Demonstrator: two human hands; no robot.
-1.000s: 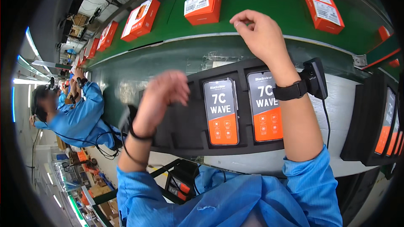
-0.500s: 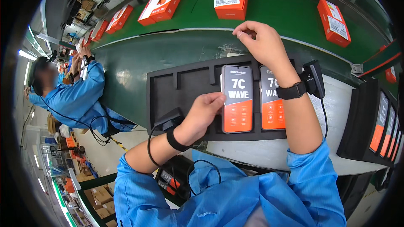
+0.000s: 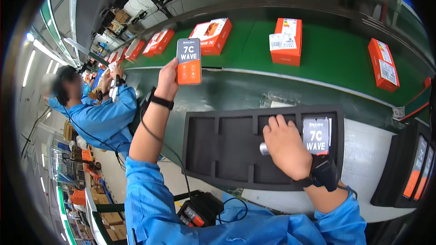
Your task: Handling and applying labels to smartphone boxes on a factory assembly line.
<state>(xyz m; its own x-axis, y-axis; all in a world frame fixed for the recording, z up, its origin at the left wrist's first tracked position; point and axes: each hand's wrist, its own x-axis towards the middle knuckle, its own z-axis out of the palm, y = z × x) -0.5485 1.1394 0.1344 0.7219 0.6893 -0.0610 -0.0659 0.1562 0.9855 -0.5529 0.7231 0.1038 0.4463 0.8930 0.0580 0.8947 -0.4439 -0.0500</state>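
Over a green conveyor (image 3: 327, 59) in a factory, our left hand (image 3: 167, 79) grips a phone (image 3: 189, 61) upright, long axis vertical, while our right hand (image 3: 286, 147) clasps a silver tool (image 3: 264, 149) on the tray (image 3: 227, 145).

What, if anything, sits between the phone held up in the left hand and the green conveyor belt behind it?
Nothing visible does. The left hand holds the phone upright in open air over the belt's near edge. The nearest orange box lies further back on the belt, just right of the phone, not in front of it.
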